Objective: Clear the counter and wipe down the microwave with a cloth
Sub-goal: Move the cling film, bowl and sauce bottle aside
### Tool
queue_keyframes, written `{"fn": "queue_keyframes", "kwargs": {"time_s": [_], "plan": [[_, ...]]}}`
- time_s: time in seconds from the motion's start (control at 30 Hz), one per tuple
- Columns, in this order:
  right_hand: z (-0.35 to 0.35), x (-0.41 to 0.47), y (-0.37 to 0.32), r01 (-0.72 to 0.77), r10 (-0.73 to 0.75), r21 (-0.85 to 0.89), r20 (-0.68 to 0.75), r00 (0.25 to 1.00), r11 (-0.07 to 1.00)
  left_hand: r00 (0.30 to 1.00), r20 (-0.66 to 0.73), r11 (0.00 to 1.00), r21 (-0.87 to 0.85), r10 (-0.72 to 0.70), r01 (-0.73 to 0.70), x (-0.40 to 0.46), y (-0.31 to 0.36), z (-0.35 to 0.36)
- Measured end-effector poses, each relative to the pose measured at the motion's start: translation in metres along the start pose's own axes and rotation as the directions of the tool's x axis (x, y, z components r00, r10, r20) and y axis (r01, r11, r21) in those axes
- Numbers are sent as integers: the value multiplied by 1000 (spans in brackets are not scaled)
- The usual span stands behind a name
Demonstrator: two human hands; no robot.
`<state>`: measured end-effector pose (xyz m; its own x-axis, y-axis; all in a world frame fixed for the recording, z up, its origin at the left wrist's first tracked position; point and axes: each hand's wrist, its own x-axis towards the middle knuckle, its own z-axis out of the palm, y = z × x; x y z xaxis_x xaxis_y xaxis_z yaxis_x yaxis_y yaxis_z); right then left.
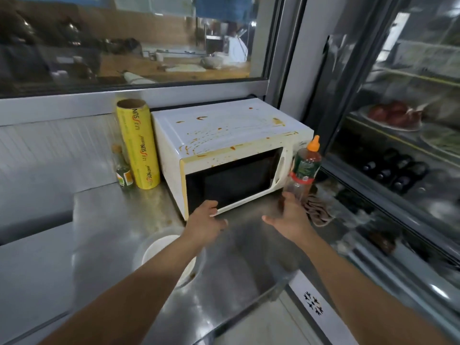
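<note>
Both hands (206, 221) (288, 220) open nr stained microwave (231, 155) on counter (119, 220).

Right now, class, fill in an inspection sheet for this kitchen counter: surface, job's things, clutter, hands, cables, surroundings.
Surface: steel counter, shiny, brown smears beside the microwave's front corner.
Job's things: white microwave, door shut, top streaked with orange-brown sauce; brownish cloth crumpled to its right.
Clutter: sauce bottle with orange cap; yellow wrap roll upright; small green bottle; white bowl.
Hands: left hand open by the door's lower edge; right hand open, at the sauce bottle's base.
Cables: nothing seen.
Surroundings: glass partition behind; glass-door fridge on the right.
</note>
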<state>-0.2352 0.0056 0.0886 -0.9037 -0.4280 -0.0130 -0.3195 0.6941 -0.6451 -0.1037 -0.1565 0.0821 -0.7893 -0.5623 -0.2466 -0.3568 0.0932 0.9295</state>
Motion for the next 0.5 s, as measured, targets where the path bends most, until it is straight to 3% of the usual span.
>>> {"fn": "queue_keyframes", "kwargs": {"time_s": [0.33,0.5], "plan": [[-60,105,76,58,-26,166,-192,981,984,998,-55,1000,8,10,-10,68,47,95],[-59,157,91,63,-11,267,-191,982,962,994,-112,1000,20,-11,14,99,54,113]]}}
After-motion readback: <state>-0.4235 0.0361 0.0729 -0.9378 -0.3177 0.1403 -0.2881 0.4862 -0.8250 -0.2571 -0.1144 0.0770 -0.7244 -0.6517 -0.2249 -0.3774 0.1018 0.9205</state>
